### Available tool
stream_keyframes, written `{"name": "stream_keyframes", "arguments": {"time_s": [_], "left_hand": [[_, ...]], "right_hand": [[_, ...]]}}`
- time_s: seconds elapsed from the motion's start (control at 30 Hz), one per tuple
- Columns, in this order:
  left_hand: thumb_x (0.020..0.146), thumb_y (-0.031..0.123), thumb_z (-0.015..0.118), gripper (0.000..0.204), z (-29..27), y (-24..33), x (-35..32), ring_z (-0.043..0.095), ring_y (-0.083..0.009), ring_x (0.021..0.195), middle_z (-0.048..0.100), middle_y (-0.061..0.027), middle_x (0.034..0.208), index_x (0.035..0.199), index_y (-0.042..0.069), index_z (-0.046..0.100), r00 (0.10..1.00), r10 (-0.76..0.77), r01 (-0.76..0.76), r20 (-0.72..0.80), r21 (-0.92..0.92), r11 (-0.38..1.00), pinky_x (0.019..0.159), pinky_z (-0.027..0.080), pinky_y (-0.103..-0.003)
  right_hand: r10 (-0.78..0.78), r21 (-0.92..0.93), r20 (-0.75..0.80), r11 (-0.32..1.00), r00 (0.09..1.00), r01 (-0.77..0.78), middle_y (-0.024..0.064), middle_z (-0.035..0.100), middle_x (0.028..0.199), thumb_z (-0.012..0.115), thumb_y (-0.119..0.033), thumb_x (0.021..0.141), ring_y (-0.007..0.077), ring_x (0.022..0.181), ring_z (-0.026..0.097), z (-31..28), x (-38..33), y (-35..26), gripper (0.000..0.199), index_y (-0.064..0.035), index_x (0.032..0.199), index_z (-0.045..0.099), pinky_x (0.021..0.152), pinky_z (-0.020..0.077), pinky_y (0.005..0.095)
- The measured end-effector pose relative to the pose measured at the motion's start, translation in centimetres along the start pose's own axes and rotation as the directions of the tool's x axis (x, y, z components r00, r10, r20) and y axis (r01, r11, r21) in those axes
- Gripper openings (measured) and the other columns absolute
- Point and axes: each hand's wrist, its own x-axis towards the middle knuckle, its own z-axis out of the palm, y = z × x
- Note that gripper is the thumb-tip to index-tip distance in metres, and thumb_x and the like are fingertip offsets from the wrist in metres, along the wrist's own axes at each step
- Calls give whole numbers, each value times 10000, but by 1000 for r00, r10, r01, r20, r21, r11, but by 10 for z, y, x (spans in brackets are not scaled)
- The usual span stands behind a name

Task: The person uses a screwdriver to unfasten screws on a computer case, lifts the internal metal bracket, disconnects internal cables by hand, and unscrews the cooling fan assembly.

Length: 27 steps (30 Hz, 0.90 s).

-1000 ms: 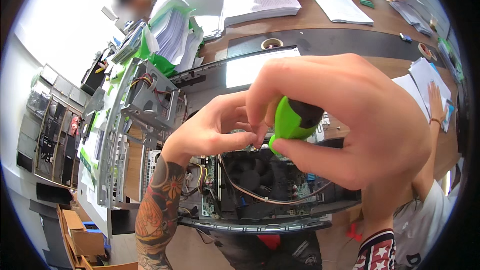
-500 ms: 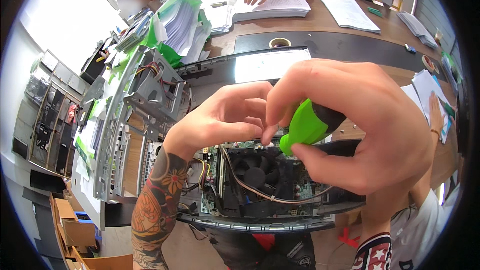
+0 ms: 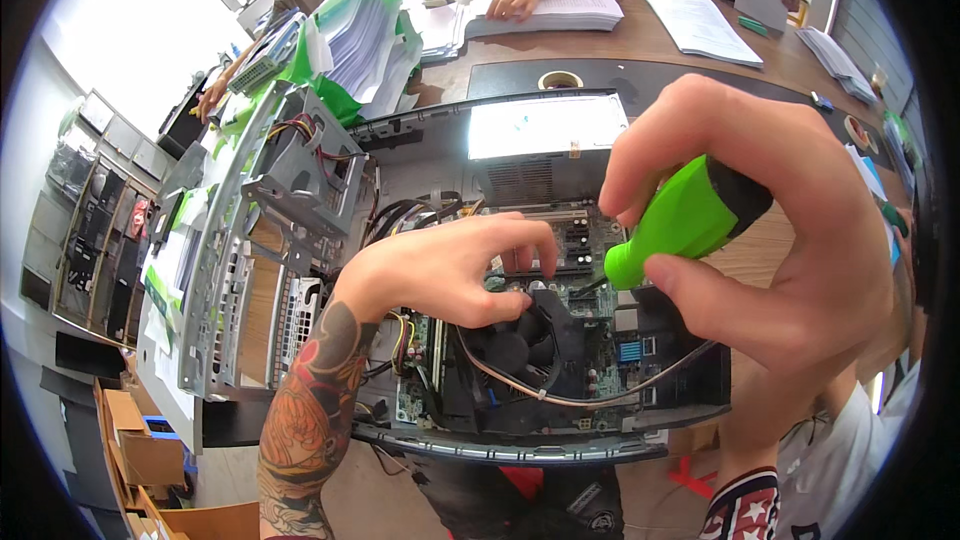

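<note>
My right hand [image 3: 790, 240] is closed around the thick green and black handle of a screwdriver [image 3: 675, 220], held tilted over the right part of an open desktop computer case [image 3: 560, 448]. Its dark shaft points down and left toward the green circuit board [image 3: 600, 340]. My left hand [image 3: 465, 265] hovers with fingers curved and apart from the thumb. The thumb tip is at the upper edge of the black cooling fan [image 3: 510, 350]; whether it touches cannot be made out. A grey and brown cable [image 3: 540, 396] loops across the fan's near side.
A silver metal drive bracket [image 3: 300, 190] rises at the case's left. A silver power supply box [image 3: 540, 130] sits at its far side. Beyond are a tape roll [image 3: 560, 81], stacked papers [image 3: 550, 15] under another person's hand, and paper piles in a green bag [image 3: 365, 50]. Cardboard boxes [image 3: 150, 440] stand lower left.
My hands have moved apart. The right one went right with the screwdriver; the left came slightly down, its fingers spreading from the thumb. More of the board and power supply shows between them.
</note>
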Motion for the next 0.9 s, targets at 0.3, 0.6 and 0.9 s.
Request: {"name": "stream_keyframes", "arguments": {"time_s": [0.3, 0.6, 0.9], "left_hand": [[748, 109, 665, 482, 1, 8, -6, 578, -324, 1016, 571, -153, 1042, 1210, 65, 533, 999, -22, 17, 42, 106, 994, 908, 474, -414], [787, 179, 690, 487, 3, 5, -3, 583, -298, 1008, 582, -149, 1021, 1234, 75, 526, 997, 67, -70, 50, 62, 996, 912, 478, -412], [780, 171, 683, 508, 9, -3, -2, 602, -328, 1036, 587, -172, 1084, 1246, 73, 504, 994, 13, -22, 112, 78, 997, 898, 497, -425]], "right_hand": [[117, -64, 93, 992, 989, -112, 90, 627, 861, 628, 59, 643, 184, 758, 635, 0, 7, -15, 321, 13, 960, 598, 690, 491, 287], [136, -69, 88, 989, 987, -130, 88, 613, 849, 616, 50, 641, 174, 751, 621, 4, 7, -16, 307, 12, 944, 587, 683, 480, 280], [142, -51, 92, 989, 985, -138, 86, 600, 836, 604, 42, 639, 164, 745, 606, 9, 10, -12, 292, 11, 928, 576, 676, 468, 273]]}}
